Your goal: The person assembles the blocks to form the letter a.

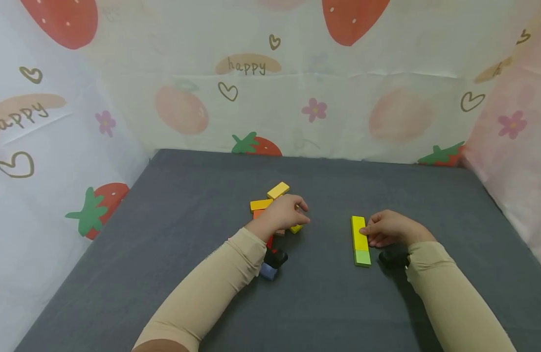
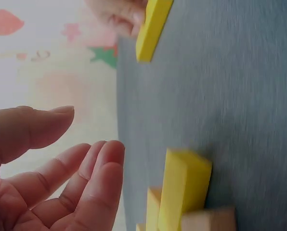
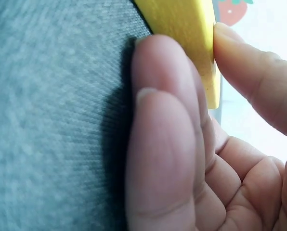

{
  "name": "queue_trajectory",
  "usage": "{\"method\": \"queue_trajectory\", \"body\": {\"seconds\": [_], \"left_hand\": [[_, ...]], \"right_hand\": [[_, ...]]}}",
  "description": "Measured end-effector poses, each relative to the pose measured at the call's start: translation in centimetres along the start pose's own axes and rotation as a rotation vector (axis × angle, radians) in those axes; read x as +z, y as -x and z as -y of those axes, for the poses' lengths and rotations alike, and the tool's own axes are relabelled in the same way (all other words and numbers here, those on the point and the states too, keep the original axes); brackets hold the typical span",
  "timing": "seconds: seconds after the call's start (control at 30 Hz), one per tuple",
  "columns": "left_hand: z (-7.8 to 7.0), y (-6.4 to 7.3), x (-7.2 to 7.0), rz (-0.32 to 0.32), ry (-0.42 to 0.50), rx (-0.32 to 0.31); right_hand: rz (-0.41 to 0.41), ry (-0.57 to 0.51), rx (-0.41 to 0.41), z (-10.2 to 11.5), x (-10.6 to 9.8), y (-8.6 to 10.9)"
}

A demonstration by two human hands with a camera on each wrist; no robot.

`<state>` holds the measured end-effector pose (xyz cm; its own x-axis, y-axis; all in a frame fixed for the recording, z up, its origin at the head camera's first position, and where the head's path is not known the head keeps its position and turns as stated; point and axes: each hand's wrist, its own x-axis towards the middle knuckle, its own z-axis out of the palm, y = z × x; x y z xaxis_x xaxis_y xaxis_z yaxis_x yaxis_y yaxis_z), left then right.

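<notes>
My left hand [image 1: 287, 213] hovers over a cluster of small blocks, its thumb and fingers apart and nothing between them. Just under it in the left wrist view stands a yellow block [image 2: 175, 190], beside a wooden-coloured one [image 2: 208, 220]. My right hand [image 1: 391, 228] holds a yellow block [image 1: 359, 234] that lies flat on the table. In the right wrist view the thumb [image 3: 252, 67] is on its upper face and the fingers are along its side, hiding part of it. A light green block [image 1: 362, 258] continues the yellow in a straight line, at its near end.
The cluster also shows a pale yellow block [image 1: 278, 190], an amber block [image 1: 260, 205], an orange block [image 1: 258, 213] and a blue block [image 1: 268, 272], partly hidden by my left arm. A dark grey cloth [image 1: 323, 303] covers the table. Printed curtains [image 1: 341, 73] enclose its back and sides.
</notes>
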<state>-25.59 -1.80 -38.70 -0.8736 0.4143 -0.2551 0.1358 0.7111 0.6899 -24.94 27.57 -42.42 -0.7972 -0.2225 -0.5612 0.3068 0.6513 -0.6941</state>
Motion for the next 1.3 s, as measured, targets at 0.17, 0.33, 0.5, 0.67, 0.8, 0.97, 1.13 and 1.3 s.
{"method": "queue_trajectory", "body": {"seconds": [0.17,0.33,0.5,0.67,0.8,0.97,1.13,1.3], "left_hand": [[1.5,-0.4,-1.2,-0.049,-0.038,-0.005],[2.8,-0.9,-1.7,-0.049,-0.035,0.017],[3.6,-1.2,-2.0,-0.05,-0.024,-0.013],[4.1,-1.6,-1.9,-0.048,-0.029,-0.06],[4.3,-1.9,-1.6,-0.029,-0.029,-0.08],[4.3,-2.1,-1.3,-0.024,-0.072,-0.079],[4.2,-2.2,-1.4,-0.041,-0.114,-0.076],[4.0,-2.0,-1.6,-0.045,-0.118,-0.098]], "right_hand": [[-0.002,-0.005,0.018,-0.2,0.1,-0.3],[-0.003,-0.015,0.029,-0.3,0.2,-0.4],[-0.003,-0.011,0.021,-0.3,0.3,-0.5],[-0.005,-0.014,0.016,-0.3,0.3,-0.4],[-0.011,-0.018,0.018,-0.4,0.3,-0.5],[-0.009,-0.027,0.026,-0.5,0.1,-0.5],[-0.004,-0.036,0.022,-0.4,0.1,-0.3],[-0.011,-0.029,0.016,-0.4,0.0,-0.1]]}}
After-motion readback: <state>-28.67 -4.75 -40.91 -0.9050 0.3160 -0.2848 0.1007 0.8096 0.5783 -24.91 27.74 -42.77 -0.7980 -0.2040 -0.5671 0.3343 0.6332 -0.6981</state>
